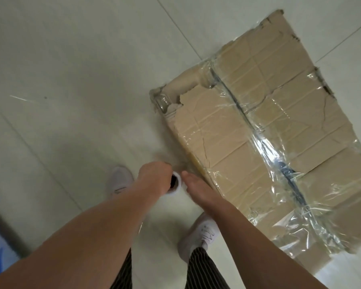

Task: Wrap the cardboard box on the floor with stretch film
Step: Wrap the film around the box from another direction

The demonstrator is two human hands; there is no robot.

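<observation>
- Two hands low by the near edge of the cardboard box [258,113], flat on the tiled floor [71,59] at right, partly under glossy film [267,147].
- Left hand [154,176] curled round the stretch film roll [177,184], likely keeping the film taut.
- Right hand [198,190] just beside the roll, fingers straight and together, likely steadying it.
- No readable brand, label or writing.
</observation>
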